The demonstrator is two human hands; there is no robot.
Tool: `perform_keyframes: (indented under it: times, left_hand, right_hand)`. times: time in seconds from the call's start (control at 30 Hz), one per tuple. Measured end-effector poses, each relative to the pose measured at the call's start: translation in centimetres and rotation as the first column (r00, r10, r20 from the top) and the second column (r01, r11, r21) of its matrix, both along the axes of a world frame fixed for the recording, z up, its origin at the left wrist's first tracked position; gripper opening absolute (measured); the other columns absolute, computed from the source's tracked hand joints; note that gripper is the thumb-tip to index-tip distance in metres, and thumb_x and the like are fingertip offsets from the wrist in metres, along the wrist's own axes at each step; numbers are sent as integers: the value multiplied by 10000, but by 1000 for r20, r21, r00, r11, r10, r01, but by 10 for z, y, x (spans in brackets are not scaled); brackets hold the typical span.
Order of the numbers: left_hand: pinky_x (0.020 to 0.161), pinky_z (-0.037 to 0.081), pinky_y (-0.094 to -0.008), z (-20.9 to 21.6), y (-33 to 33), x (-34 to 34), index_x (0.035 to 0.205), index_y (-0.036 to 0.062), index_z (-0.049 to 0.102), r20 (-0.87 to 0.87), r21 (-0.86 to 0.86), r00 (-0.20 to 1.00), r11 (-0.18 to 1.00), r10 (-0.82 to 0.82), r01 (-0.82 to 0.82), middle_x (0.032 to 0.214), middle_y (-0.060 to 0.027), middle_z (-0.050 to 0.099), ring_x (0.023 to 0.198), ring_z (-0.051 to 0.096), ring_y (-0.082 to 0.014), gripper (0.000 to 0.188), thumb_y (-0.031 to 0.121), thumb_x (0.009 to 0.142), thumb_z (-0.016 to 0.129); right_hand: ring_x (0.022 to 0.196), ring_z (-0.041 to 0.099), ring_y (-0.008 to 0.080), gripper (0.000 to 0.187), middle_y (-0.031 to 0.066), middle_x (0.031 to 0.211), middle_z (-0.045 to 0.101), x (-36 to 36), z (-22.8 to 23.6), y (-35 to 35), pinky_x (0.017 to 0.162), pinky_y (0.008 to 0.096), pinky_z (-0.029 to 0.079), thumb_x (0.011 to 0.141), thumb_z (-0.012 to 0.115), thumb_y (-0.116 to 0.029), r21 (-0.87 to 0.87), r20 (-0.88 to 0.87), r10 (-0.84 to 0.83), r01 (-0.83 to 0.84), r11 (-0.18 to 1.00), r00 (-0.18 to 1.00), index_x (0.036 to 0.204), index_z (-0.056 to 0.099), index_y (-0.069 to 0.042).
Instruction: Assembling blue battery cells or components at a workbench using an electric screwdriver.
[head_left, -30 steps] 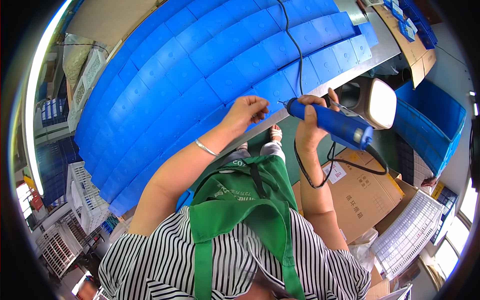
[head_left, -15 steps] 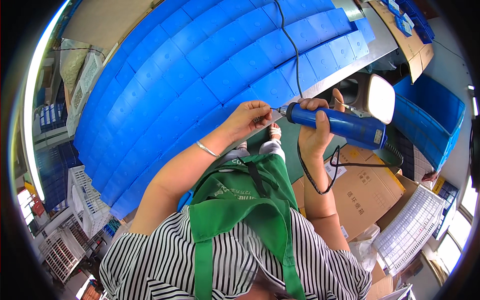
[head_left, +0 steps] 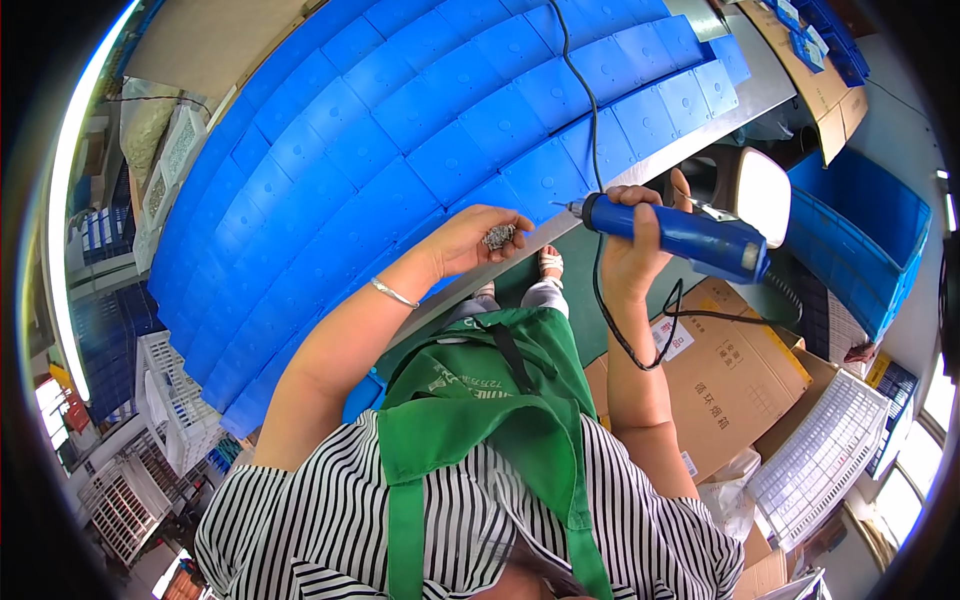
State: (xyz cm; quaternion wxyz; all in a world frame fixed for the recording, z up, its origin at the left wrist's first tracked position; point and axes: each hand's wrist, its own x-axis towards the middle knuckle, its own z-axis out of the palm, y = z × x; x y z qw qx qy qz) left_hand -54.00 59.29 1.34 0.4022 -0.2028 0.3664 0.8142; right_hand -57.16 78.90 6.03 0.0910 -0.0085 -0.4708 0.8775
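L hand (head_left: 470, 240) cupping small metal pcs (head_left: 498, 237), R hand (head_left: 637, 238) gripping blue power driver (head_left: 690, 235), bit tip (head_left: 570, 206) near blue panels (head_left: 480, 135) — step: prob. screw-driving prep; next calls for steady tip aim.

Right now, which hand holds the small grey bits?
Your left hand, with the bracelet at its wrist, holds the grey bits; the right hand grips the blue driver.

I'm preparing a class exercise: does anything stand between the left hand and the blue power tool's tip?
Nothing visible does. An open gap separates the left hand, cupping small grey pieces, from the tip of the blue power tool in the right hand; blue panels show behind.
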Motion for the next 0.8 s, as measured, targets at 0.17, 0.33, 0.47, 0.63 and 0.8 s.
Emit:
perform_keyframes:
  times: [0.17, 0.33, 0.47, 0.63, 0.8]
  left_hand:
    - [491, 374, -187, 8, -3, -13, 980, 33, 588, -180, -165, 973, 971, 144, -174, 752, -9, 584, 634, 530, -79, 180, 153, 896, 483]
    - [469, 359, -184, 11, -6, -31, 1043, 39, 557, -236, -192, 954, 953, 186, -233, 735, -7, 577, 611, 520, -73, 202, 117, 880, 468]
    - [484, 368, -185, 3, -9, -42, 1076, 36, 539, -235, -237, 944, 928, 231, -286, 730, -7, 573, 615, 519, -73, 235, 94, 866, 451]
    - [526, 385, -193, 3, -8, -44, 1087, 33, 532, -212, -247, 955, 934, 209, -259, 750, -9, 574, 634, 523, -81, 240, 98, 870, 451]
    - [554, 403, -204, 1, -10, -43, 1086, 39, 526, -204, -248, 961, 940, 188, -236, 783, -17, 579, 658, 528, -91, 227, 102, 880, 455]
  right_hand:
    - [826, 562, 217, 605, 103, 822, 572, -5, -31, 3, 855, 389, 423, 767, 600, -39, 358, -161, -13, 71, 931, 987, 1276, 273, -26]
    - [832, 565, 216, 590, 107, 829, 576, -7, -36, 1, 861, 385, 422, 768, 577, -1, 378, -180, -9, 78, 922, 984, 1271, 270, -23]
    - [832, 565, 215, 576, 111, 836, 577, -7, -34, -3, 858, 389, 424, 770, 551, 22, 357, -138, -17, 66, 932, 990, 1270, 271, -30]
    - [835, 564, 208, 515, 102, 836, 572, -6, -37, -6, 864, 375, 418, 765, 535, 33, 357, -120, -10, 52, 933, 993, 1222, 306, -24]
    - [815, 573, 196, 254, 79, 851, 560, -6, -25, -15, 812, 325, 431, 756, 542, 31, 495, -115, 61, 3, 869, 992, 991, 457, -19]
